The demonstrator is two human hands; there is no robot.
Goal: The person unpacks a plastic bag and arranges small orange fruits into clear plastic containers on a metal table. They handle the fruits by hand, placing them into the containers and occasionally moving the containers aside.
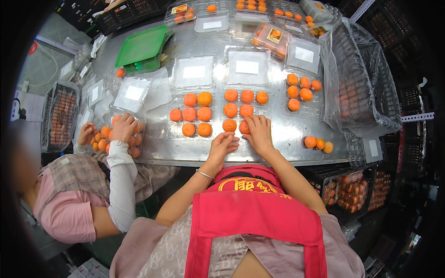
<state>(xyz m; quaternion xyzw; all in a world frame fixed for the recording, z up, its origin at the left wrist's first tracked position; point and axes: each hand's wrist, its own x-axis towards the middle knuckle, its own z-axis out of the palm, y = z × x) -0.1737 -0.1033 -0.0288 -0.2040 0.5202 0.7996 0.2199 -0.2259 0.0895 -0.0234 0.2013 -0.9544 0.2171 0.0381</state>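
My right hand (259, 133) curls its fingers over an orange fruit (244, 127) in the near row of a clear plastic clamshell tray (256, 113). My left hand (222, 147) is just short of that tray's near edge, fingers bent, with nothing visible in it. Another orange fruit (229, 125) sits right beyond its fingertips. Behind the fruit, the tray's lid (247, 57) is folded back, with a white pad and a blank-looking label. To the left, a second clamshell (179, 130) holds several fruits, and its lid (193, 81) lies back too.
A partly filled clamshell (295, 113) and loose fruits (319, 143) are to the right, near a plastic-lined crate (361, 76). A green-topped scale (142, 47) stands back left. At the left, a co-worker's hand (123, 128) rests over another filled clamshell (137, 151). The metal table's front edge (187, 164) is close to my body.
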